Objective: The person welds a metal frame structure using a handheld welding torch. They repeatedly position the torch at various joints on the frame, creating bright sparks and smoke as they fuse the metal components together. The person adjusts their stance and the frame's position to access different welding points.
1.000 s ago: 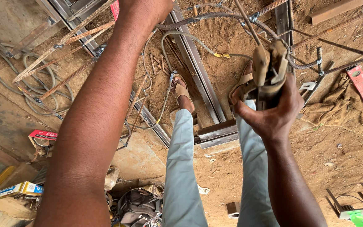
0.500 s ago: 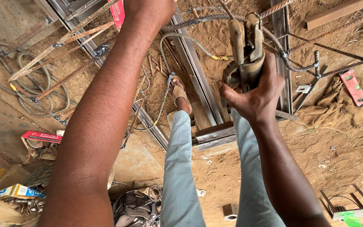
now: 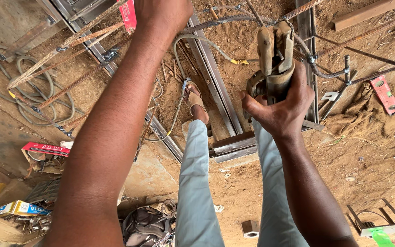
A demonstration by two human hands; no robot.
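A welding electrode holder [image 3: 275, 59], tan-jawed and worn, stands upright in the grip of the person's right hand [image 3: 282, 107], fingers wrapped tight round its handle, right of centre above a frame of steel channel [image 3: 216, 87] and rusted rebar [image 3: 74, 55] laid on sandy ground. The left hand [image 3: 163, 16] reaches to the far edge of the view beside a red packet [image 3: 128, 14]; whether it grasps anything cannot be told. The hands are well apart. The work appears to be at the positioning stage, holder raised and not yet at a joint; the next move would call for steadying its tip against the steel. A sandalled foot [image 3: 196, 103] rests on the frame, a red spirit level [image 3: 384, 93] lies at far right, and coiled cable [image 3: 33, 96] sits left.
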